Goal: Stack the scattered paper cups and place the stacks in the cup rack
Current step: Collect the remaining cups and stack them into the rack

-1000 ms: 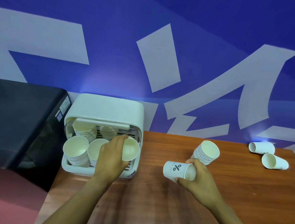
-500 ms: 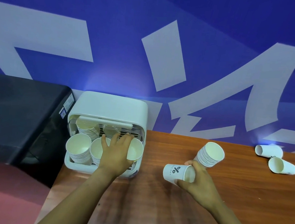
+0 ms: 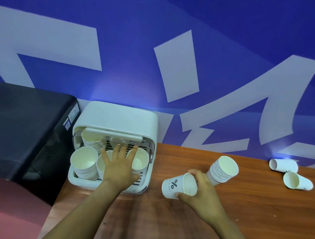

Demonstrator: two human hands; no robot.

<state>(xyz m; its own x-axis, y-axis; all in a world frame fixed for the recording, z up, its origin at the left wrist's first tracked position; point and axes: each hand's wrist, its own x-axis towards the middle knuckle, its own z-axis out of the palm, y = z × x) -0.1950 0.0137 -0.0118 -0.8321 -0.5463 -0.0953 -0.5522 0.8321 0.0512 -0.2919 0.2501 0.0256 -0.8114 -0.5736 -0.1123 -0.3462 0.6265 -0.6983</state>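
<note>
The white cup rack (image 3: 118, 121) stands at the table's left end and holds several stacks of paper cups. My left hand (image 3: 119, 165) lies flat over the rack's front, fingers spread and straight, beside the right-hand stack (image 3: 139, 160) and partly covering the middle one. My right hand (image 3: 199, 195) grips a single white cup (image 3: 175, 185) with a "%" print, tipped on its side with its mouth to the right. Just behind it another stack of cups (image 3: 222, 170) leans on the table. Two loose cups (image 3: 284, 164) (image 3: 296, 181) lie on their sides at the far right.
A black machine (image 3: 19, 126) sits left of the rack, off the wooden table (image 3: 239, 221). A blue and white wall rises right behind the table. Small crumbs dot the wood at the right front.
My left hand has let go of the right-hand stack in the rack and opened flat above it. My right hand keeps its cup, now a little closer to the leaning stack.
</note>
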